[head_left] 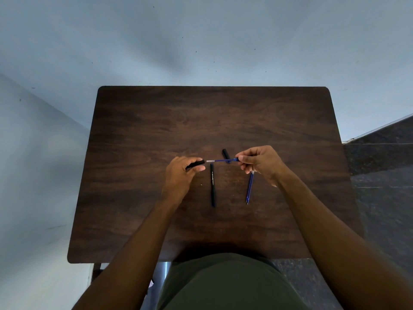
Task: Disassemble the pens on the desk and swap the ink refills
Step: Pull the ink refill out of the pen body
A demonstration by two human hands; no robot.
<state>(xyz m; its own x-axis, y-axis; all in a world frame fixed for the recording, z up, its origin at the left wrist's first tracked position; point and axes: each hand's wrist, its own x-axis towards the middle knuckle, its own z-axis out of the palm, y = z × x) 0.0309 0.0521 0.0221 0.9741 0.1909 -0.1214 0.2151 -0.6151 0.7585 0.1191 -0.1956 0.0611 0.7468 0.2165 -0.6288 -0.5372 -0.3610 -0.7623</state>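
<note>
My left hand (pixel 182 173) is shut on a black pen barrel (pixel 196 164) that points right. My right hand (pixel 260 163) pinches the end of a blue ink refill (pixel 221 161), held level above the desk, its pale tip just short of the barrel's mouth. A black pen body with white lettering (pixel 212 184) lies upright on the dark wooden desk (pixel 156 130) between my hands. A second blue refill (pixel 249 187) lies under my right wrist, tip toward me. A black cap (pixel 225 153) rests behind the held refill.
The desk stands against a pale wall, with grey floor to the left and dark stone tiles (pixel 380 175) to the right. My torso in a green shirt (pixel 223 283) is at the near edge.
</note>
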